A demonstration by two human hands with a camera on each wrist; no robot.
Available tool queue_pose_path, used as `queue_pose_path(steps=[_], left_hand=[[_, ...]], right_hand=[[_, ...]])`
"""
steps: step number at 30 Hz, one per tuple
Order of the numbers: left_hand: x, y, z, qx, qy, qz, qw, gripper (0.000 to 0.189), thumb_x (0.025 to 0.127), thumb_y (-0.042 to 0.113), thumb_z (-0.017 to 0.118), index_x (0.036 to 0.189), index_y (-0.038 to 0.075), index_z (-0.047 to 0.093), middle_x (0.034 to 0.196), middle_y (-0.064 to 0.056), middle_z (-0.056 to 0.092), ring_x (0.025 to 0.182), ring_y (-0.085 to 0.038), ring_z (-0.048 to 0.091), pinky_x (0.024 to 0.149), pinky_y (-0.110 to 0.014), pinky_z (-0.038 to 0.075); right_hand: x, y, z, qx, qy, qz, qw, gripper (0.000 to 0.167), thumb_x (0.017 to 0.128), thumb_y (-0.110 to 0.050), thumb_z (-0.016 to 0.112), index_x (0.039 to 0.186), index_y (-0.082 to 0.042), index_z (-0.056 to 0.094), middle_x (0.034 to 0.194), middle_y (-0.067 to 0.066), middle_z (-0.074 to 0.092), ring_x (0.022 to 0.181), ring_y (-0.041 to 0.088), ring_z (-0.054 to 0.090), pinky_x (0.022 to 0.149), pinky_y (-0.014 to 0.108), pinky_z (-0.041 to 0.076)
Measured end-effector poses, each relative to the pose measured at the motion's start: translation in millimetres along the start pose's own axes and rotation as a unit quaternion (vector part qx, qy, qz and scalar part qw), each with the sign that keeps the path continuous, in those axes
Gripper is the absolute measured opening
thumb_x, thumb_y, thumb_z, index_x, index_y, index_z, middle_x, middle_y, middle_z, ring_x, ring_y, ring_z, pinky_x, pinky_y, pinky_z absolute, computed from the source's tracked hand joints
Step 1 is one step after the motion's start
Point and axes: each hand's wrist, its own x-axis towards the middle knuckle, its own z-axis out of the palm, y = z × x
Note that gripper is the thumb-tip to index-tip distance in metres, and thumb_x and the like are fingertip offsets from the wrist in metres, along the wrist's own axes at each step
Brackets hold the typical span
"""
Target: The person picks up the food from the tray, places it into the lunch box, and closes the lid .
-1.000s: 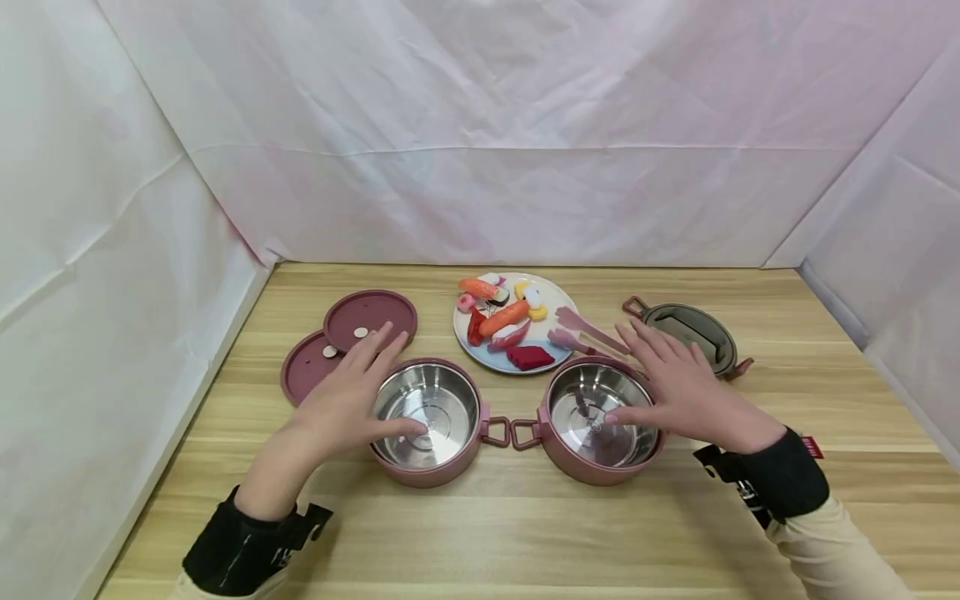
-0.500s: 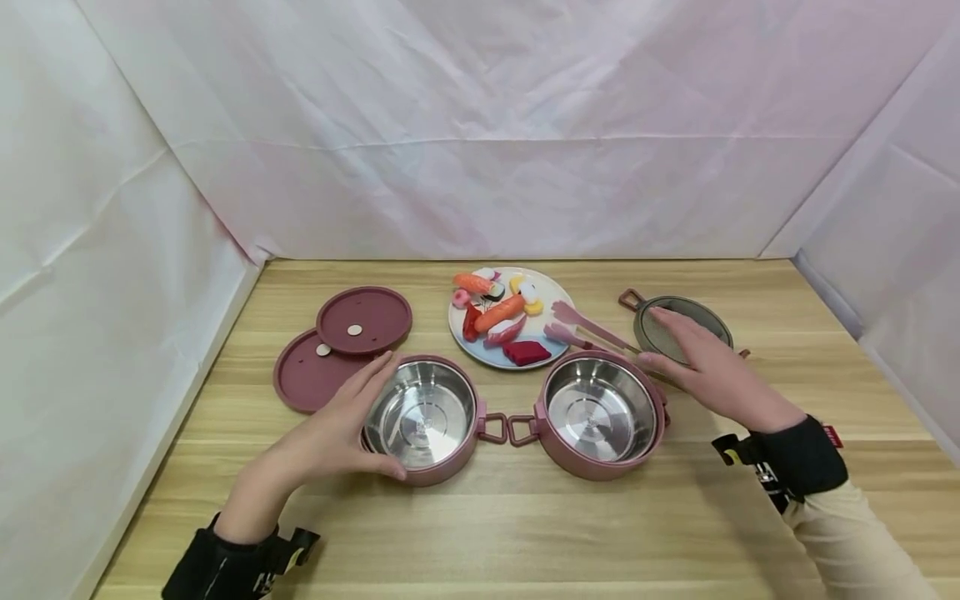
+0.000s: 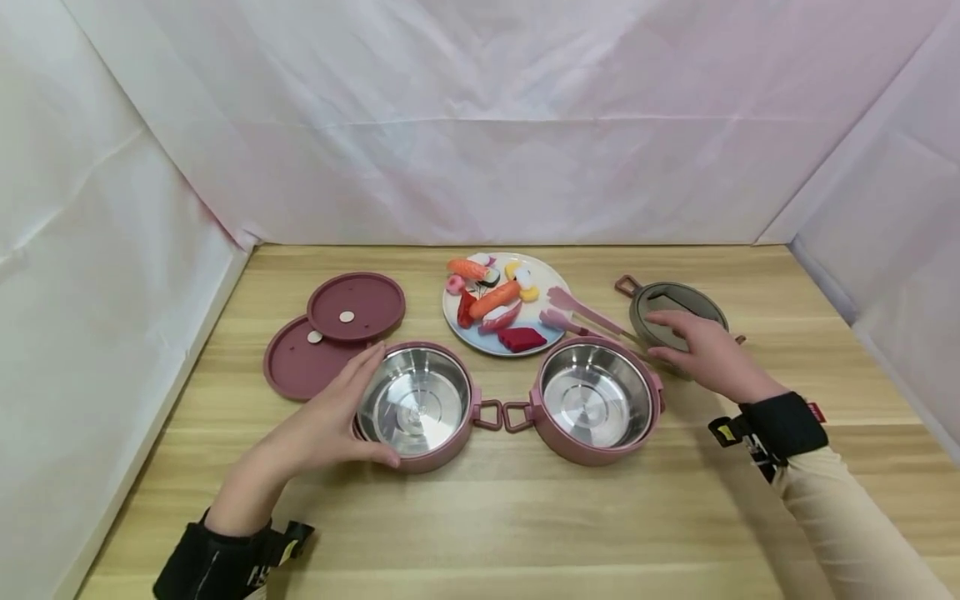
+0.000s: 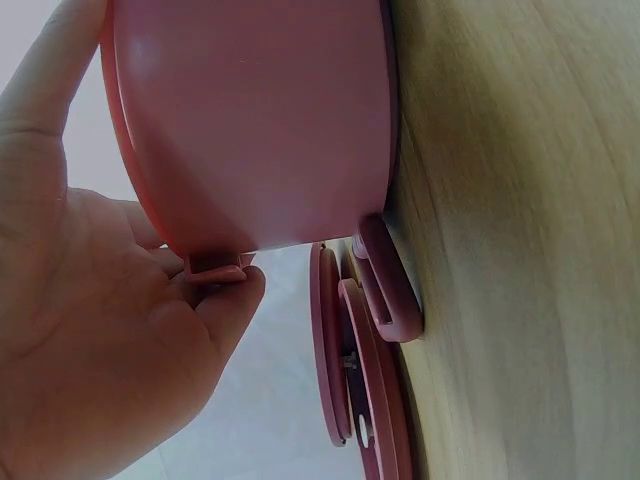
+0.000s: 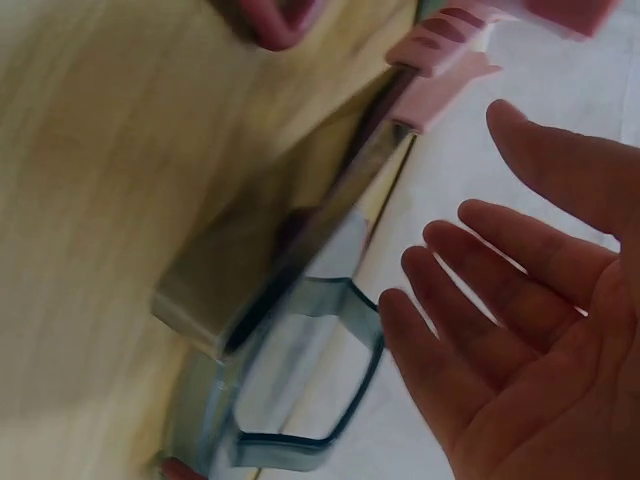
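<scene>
My left hand holds the left side of a pink pot with a steel inside, thumb along the near rim. In the left wrist view the pot's wall rises beside my palm, and fingers curl at a small tab under the rim. My right hand hovers with fingers spread near pink-tipped tongs. The right wrist view shows the tongs' metal arms apart from my fingertips. Behind that hand sits a round grey-green lid with a raised handle.
A second pink pot stands handle to handle with the first. Behind them a plate bears several toy foods and the tongs' tips. Two dark-red discs overlap at the left. White cloth encloses the table.
My left hand has come down from above the left pot to its side. My right hand has moved right, away from over the right pot, toward the tongs and the grey-green lid.
</scene>
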Motion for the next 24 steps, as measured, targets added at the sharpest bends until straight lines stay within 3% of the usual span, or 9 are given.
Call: queue_pose_path(steps=[7, 13, 24], left_hand=[[4.5, -1.1, -5.0, -0.002, 0.002, -0.004, 1.0000, 0.135, 0.064, 0.059, 0.086, 0.160, 0.005, 0.008, 0.166, -0.019, 0.011, 0.150, -0.044, 0.021, 0.115, -0.063, 0.032], [5.1, -1.1, -4.2, -0.005, -0.001, -0.006, 1.0000, 0.136, 0.064, 0.059, 0.086, 0.161, 0.006, 0.007, 0.167, -0.019, 0.010, 0.151, -0.043, 0.020, 0.116, -0.062, 0.031], [2.1, -1.4, 0.8, -0.010, -0.009, -0.012, 0.9998, 0.136, 0.064, 0.058, 0.087, 0.161, 0.007, 0.006, 0.167, -0.018, 0.010, 0.151, -0.042, 0.019, 0.117, -0.061, 0.030]], right_hand=[[13.4, 4.8, 6.7, 0.001, -0.030, -0.001, 0.9996, 0.053, 0.093, -0.006, 0.068, 0.142, 0.001, 0.051, 0.139, 0.026, 0.055, 0.122, 0.046, 0.056, 0.100, 0.056, 0.049], [21.8, 8.1, 12.8, -0.016, -0.043, 0.006, 0.9989, 0.051, 0.092, -0.005, 0.068, 0.140, 0.002, 0.052, 0.126, 0.026, 0.064, 0.118, 0.043, 0.059, 0.097, 0.057, 0.049], [24.8, 10.4, 24.8, -0.042, -0.057, -0.004, 0.9975, 0.039, 0.095, -0.007, 0.064, 0.131, 0.004, 0.059, 0.120, 0.025, 0.065, 0.112, 0.040, 0.060, 0.094, 0.055, 0.049]])
